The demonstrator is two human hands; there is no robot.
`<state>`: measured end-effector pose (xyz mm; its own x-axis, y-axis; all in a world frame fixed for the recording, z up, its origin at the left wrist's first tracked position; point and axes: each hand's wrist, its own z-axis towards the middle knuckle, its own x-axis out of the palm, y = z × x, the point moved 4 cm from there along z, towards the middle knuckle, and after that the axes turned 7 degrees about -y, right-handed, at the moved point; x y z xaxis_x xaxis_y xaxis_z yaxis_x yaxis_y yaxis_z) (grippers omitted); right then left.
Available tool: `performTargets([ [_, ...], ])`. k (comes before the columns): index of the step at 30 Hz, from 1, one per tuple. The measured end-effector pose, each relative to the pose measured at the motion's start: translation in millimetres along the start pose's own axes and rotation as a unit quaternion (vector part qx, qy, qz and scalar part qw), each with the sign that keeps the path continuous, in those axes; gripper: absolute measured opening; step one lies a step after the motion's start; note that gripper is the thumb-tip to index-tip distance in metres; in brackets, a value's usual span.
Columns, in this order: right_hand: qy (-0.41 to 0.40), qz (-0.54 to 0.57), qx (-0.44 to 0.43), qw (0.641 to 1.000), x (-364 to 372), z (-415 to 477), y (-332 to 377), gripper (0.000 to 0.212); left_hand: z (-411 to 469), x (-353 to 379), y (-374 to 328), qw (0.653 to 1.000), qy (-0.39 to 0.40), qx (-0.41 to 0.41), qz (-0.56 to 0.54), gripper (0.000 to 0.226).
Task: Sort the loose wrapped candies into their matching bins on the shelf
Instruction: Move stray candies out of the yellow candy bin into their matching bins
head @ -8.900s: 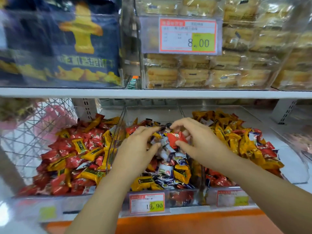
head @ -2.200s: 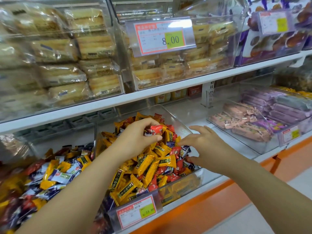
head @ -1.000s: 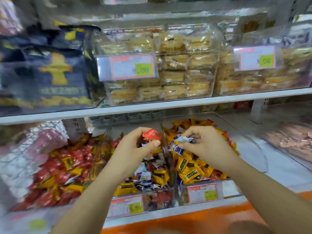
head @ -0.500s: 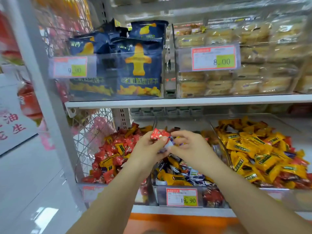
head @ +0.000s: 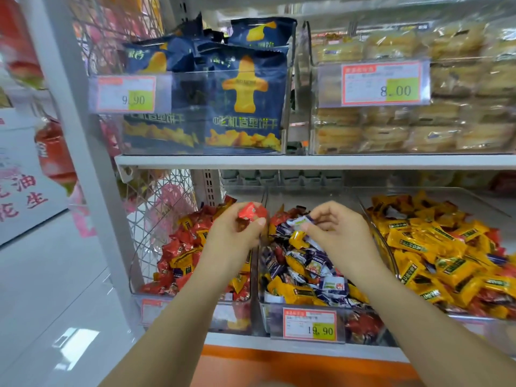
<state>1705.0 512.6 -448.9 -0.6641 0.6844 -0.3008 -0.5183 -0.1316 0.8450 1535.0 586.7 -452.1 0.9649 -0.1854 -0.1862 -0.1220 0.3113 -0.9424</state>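
A person stands at a shop shelf (head: 307, 161) of sweets, both hands raised above the clear plastic bins on the lower tier. The left hand (head: 234, 236) pinches a red wrapped candy (head: 252, 212) between thumb and curled fingertips, held in the air above the wall dividing the left bin (head: 231, 314) from the middle bin (head: 272, 322). The right hand (head: 337, 233), fingers curled, pinches a purple-and-white wrapped candy (head: 297, 220) just above the middle bin's heap. The left bin holds mostly red candies (head: 178, 247) with yellow ones mixed in; the middle bin holds purple-and-white candies (head: 315, 263) with yellow and red among them; the right bin (head: 360, 196) is piled with mostly yellow candies (head: 435, 247). A price tag (head: 310, 325) reading 19.90 is fixed to the front of the middle bin. On the tier above stand dark blue biscuit bags (head: 245, 101) and, to their right, stacked wrapped cakes (head: 418, 127) behind a tag marked 8.00 (head: 382, 83).
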Motion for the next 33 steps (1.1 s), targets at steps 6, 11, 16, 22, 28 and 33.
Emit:
performTargets([
  [6, 0.028, -0.122, -0.030, 0.992, -11, -3, -5, 0.029, 8, -23, 16, 0.957, -0.068, 0.091, 0.265, 0.047],
  [11, 0.035, -0.154, -0.072, 0.985, -40, -7, 0, 0.026, -3, 14, -8, 0.951, -0.040, 0.167, 0.256, 0.034],
  [16, 0.033, -0.154, -0.076, 0.985, -89, -9, -9, 0.025, -18, 81, -37, 0.961, 0.029, 0.192, 0.199, 0.025],
  [22, 0.021, -0.188, -0.047, 0.981, -159, -7, -40, 0.028, -29, 162, -45, 0.965, 0.096, 0.178, 0.166, 0.023],
  [28, 0.059, -0.277, -0.033, 0.959, -194, 13, -73, 0.020, -19, 198, -32, 0.975, 0.084, 0.151, 0.143, 0.022],
  [33, 0.228, -0.375, -0.081, 0.895, -153, 38, -86, 0.061, -7, 205, -18, 0.977, 0.099, 0.153, 0.114, 0.024],
])
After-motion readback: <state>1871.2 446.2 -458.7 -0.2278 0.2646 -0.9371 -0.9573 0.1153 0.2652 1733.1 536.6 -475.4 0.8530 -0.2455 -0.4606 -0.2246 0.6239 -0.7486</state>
